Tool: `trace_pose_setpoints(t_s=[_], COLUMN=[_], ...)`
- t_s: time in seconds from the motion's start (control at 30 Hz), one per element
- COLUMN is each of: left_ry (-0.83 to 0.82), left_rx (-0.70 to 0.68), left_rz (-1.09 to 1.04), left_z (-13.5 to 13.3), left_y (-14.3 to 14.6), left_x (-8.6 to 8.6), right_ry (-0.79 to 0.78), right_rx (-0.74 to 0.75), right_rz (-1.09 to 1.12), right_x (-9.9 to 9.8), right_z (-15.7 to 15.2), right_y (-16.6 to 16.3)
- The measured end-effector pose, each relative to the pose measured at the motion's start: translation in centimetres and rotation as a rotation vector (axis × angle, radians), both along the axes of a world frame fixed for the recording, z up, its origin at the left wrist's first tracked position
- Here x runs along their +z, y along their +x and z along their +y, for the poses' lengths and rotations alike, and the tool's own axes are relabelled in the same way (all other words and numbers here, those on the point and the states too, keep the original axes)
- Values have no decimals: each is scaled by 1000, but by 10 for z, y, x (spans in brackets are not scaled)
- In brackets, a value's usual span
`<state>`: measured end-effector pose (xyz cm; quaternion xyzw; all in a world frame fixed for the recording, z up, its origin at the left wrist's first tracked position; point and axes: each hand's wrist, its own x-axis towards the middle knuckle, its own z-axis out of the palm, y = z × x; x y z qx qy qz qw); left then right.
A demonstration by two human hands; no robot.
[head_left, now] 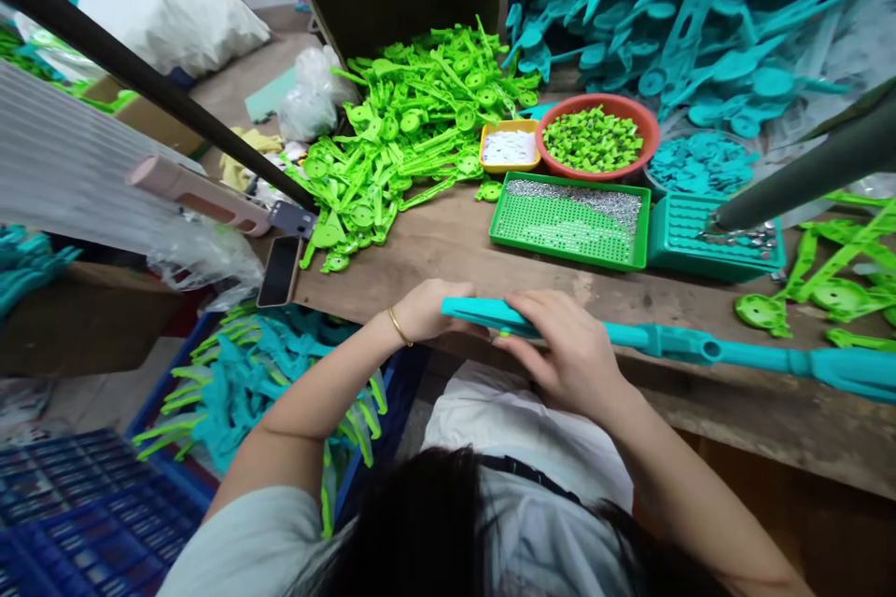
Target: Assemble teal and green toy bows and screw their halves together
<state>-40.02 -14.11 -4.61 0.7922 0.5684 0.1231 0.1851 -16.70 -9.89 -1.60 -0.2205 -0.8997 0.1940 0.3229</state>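
A long teal plastic part [679,342] lies sideways in front of me at the table's front edge. My right hand [570,345] is closed around it near its left end, thumb below and fingers over the top. My left hand [430,310], with a gold bangle at the wrist, is closed at the part's left tip; its fingertips are partly hidden behind the plastic. A small lime-green bit shows under the part by my right thumb. Beyond my hands stands a green perforated tray [560,233] with small metal pieces along its far side.
A heap of lime-green plastic parts [413,112] covers the table's back left. A red bowl [652,135] of small green pieces, a yellow tray [483,149] and a teal basket [714,256] stand behind. A phone [280,270] lies at left. A dark pole [812,159] slants in at right.
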Motion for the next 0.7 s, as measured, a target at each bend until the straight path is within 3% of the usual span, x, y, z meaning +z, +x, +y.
trace_pose_setpoints(t_s=[0.27,0.5,0.6,0.7], left_ry=[-52,-72,-67,-73], left_rx=[-18,-99,-55,2], left_rz=[-292,-197,-213,-288], left_z=[4,-1,0,1], left_y=[2,-1,1,-8], left_x=[18,52,52,39], right_ry=[56,78,97,174], right_rx=[-18,-22,-29,-18], right_rz=[16,61,36,35], right_x=[6,16,15,12], right_z=[11,7,4,0], right_y=[-1,-3,-6,10])
